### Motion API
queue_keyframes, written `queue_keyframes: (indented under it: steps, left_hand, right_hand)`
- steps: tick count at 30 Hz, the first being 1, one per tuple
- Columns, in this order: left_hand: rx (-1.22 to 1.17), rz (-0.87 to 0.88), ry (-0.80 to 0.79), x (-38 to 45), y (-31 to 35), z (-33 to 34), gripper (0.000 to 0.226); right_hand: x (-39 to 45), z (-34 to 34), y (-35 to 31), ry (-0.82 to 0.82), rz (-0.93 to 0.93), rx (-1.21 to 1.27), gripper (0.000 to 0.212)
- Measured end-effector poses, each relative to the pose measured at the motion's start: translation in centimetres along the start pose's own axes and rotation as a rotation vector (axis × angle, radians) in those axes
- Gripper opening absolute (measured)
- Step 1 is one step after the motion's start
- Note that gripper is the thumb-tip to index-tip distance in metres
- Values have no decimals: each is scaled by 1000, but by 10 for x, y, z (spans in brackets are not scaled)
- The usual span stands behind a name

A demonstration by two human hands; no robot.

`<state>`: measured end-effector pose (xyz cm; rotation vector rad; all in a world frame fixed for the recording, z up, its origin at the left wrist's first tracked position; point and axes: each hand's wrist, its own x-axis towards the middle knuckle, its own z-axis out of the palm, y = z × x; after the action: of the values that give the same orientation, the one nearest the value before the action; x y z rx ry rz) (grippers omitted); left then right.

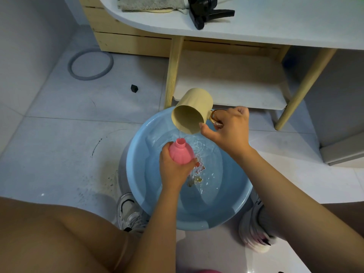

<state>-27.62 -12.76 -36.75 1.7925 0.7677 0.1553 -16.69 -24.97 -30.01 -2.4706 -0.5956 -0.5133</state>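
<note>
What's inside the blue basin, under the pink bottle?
The blue basin holds rippling water with a colourful patch in it. The left hand and pink bottle cover part of that patch, so what it is cannot be told. A thin stream falls from the beige cup.

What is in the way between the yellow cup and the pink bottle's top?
Nothing visible. The pink bottle is uncapped, and the tilted yellow cup hangs just above its neck, over the blue basin.
</note>
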Motion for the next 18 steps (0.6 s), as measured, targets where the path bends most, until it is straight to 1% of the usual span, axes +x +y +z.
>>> queue_keyframes:
  steps: [3, 8, 18]
  left_hand:
    - [-2, 13, 3, 0, 1, 0, 82]
    - [-7, 6, 1, 0, 2, 0, 84]
    - [8, 9, 4, 0, 0, 0, 80]
  right_hand:
    - [1, 0, 1, 2, -14, -20, 45]
    - [3, -1, 3, 35, -56, -52, 43]
    - [5, -1, 1, 84, -110, -49, 39]
